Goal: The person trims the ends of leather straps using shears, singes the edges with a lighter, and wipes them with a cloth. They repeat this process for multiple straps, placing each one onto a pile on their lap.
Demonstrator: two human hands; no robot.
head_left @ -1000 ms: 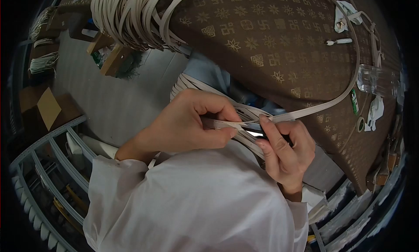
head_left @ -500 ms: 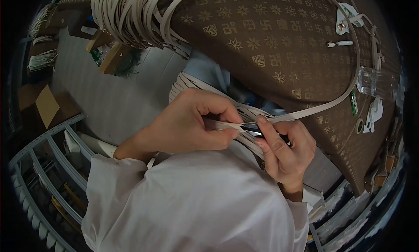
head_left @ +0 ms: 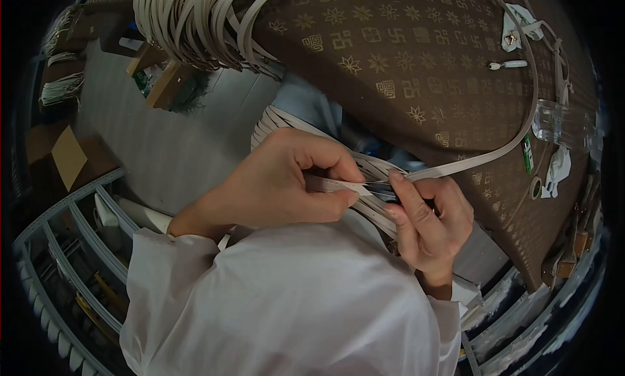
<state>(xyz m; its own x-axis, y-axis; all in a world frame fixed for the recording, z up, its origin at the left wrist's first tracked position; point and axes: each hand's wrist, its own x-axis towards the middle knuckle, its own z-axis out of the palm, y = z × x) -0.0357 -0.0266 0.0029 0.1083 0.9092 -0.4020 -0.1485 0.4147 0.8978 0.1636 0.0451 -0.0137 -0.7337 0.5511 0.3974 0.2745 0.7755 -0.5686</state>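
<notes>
My left hand (head_left: 280, 181) is closed around the end of a pale beige strap (head_left: 495, 154), pinching it between thumb and fingers. My right hand (head_left: 426, 220) meets it from the right and grips the same strap, with a small dark tool partly hidden under its fingers. The strap runs right and curves up over a brown table cover (head_left: 403, 57) printed with gold motifs. Under both hands lies a bundle of similar straps (head_left: 286, 125). My white sleeves fill the lower part of the view.
A thick bunch of beige straps (head_left: 189, 24) hangs over the cover's top left edge. Small hardware, a clear plastic piece (head_left: 553, 119) and a roll of tape lie at the right. Grey metal shelving (head_left: 71, 246) stands at lower left, cardboard (head_left: 65, 154) beside it.
Both hands stay on the strap; the right hand has shifted slightly right and down, and the fingers have adjusted their pinch.
</notes>
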